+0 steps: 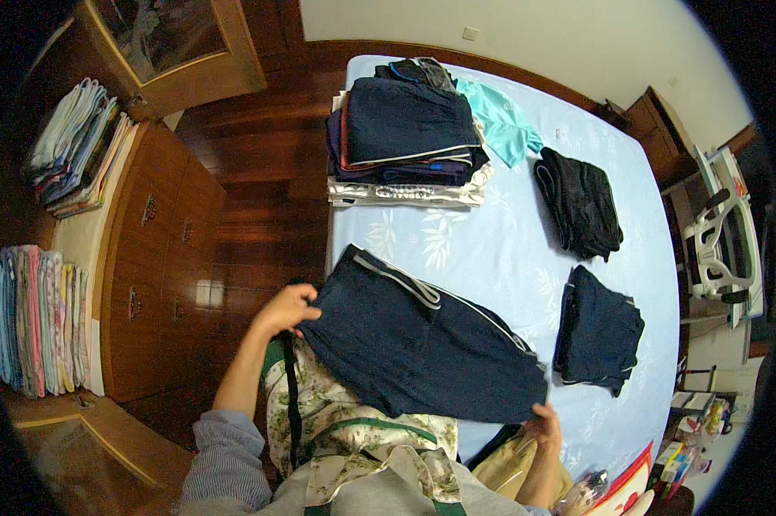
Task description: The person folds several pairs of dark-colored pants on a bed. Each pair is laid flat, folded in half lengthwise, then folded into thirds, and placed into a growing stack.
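Note:
A pair of dark navy trousers (414,342) with pale piping is stretched out between my two hands, partly over the bed's edge. My left hand (290,309) pinches its waistband-side end at the left. At the lower right, my right hand (544,426) grips the opposite end near the corner. The cloth lies doubled lengthwise, its piped edge facing away from me. Beyond it, on the bed (388,226) with its light blue leaf-patterned sheet, rises a stack of folded clothes topped by a navy garment (414,122).
To the right lie a folded black garment (578,203) and a folded navy garment (599,329). A turquoise garment (501,122) rests behind the stack. Left of me stands a wooden cabinet (162,258) with folded textiles (36,322). A white chair (723,245) is at far right.

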A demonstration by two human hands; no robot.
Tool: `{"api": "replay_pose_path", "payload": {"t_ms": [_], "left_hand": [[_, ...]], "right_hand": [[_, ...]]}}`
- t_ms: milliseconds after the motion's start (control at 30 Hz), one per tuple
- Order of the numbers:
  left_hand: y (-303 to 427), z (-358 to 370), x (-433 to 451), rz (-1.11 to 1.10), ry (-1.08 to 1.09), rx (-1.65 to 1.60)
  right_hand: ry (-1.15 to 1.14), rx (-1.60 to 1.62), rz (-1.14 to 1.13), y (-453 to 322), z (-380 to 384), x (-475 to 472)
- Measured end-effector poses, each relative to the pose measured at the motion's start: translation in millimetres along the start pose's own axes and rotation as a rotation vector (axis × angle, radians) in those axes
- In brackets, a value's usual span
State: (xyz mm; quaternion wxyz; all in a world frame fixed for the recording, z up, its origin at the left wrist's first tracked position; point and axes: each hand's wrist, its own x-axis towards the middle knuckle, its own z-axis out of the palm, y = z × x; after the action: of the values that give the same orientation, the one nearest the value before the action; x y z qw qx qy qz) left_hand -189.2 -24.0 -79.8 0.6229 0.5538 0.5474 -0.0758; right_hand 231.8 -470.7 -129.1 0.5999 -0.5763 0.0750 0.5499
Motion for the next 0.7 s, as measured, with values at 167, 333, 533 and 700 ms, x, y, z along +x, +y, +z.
{"api": "replay_pose_path", "payload": {"t_ms": [167,333,533,700], "left_hand": [[-11.8,19.1,21.7,0.407,0.525,0.455],[4.8,51.4,46.5,0.367,0.42,0.637],[4.4,69.0,53.5,0.266,0.527,0.679],[26.3,56.2,69.1,0.073,0.307,0.658]], "right_hand": [[0.127,-0.378,0.107,14.6,-7.5,10.8],[0.123,-0.401,0.105,-11.8,37.1,40.3],[0.093,-0.176,0.141,1.9,25.8,37.1],[0.035,-0.241,-0.001,-5.4,67.4,20.3]]}}
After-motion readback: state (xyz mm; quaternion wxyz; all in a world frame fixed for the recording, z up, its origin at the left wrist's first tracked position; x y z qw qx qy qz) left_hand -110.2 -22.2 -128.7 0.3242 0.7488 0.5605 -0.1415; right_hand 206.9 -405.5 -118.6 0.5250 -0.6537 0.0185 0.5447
